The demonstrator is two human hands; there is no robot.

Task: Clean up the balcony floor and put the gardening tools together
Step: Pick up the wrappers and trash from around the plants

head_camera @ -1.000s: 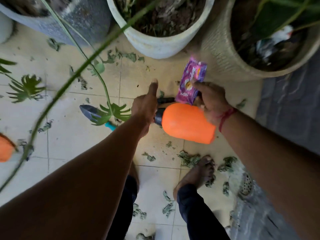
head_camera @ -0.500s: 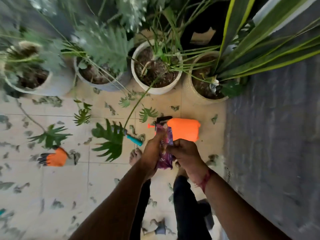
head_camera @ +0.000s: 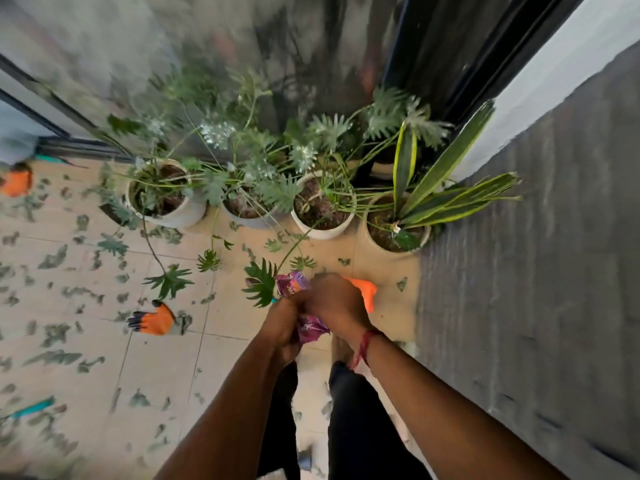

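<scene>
Between the two hands, the purple packet [head_camera: 311,330] is gripped by left hand [head_camera: 282,323] and right hand [head_camera: 336,303] alike, and should be folded tight so nothing spills by the orange sprayer [head_camera: 365,292] just beyond.

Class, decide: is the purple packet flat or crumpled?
Crumpled: the purple packet is bunched and creased, gripped between the left hand and the right hand.

Glove [head_camera: 154,321] left of sprayer [head_camera: 365,293], pots [head_camera: 325,233] behind
</scene>
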